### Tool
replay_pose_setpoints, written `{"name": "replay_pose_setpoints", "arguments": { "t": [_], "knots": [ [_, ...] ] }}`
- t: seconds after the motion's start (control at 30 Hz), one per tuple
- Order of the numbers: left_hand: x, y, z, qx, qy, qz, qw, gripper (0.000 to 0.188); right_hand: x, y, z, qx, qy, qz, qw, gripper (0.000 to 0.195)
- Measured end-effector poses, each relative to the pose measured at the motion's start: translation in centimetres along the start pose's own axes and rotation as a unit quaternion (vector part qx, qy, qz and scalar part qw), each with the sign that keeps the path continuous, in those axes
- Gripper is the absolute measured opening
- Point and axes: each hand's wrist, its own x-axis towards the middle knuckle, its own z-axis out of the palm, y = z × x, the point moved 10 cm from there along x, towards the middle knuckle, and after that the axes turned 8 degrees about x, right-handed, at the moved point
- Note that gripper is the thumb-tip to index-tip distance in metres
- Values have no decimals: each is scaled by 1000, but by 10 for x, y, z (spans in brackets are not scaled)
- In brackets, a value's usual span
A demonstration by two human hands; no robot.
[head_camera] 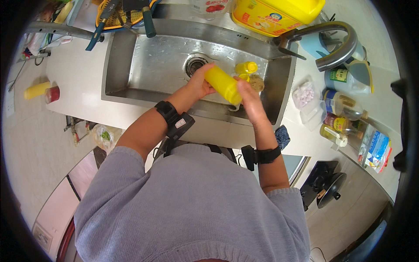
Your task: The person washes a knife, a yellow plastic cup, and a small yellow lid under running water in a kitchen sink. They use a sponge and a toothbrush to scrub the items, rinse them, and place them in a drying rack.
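Over the stainless steel sink (157,62), a yellow plastic bottle (222,83) lies tilted between my two hands. My left hand (200,82) grips its upper left part, palm beneath. The lower right end is held by my right hand (249,95), whose fingers are partly hidden behind it. On the sink floor beyond my right hand rests a small yellow plastic piece (247,67), perhaps a bottle cap. Another yellow piece (244,77) shows partly next to the bottle. Beside them sits a brown scrubber (257,83). The drain (195,66) lies just past my left hand.
A curved faucet (350,42) overhangs the right counter. Behind the sink stand a large yellow jug (276,16) and a basket (113,16) with knives. Several bottles (343,104) line the right side. A yellow bottle (36,90) and red-ended container (52,94) lie at left.
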Motion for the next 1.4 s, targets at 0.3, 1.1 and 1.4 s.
{"name": "replay_pose_setpoints", "arguments": {
  "t": [0.3, 1.1, 1.4],
  "knots": [
    [-18, 17, 3, -144, -38, -5, 989, 41, -11, -39, 28, -13, -73, -66, 995, 37],
    [-285, 197, 57, 614, 3, 518, 595, 84, -74, -235, 240, -487, -14, -352, 800, 52],
    [-335, 267, 55, 556, -8, 563, 612, 68, -34, -209, 226, -77, -119, -75, 987, 48]
  ]
}}
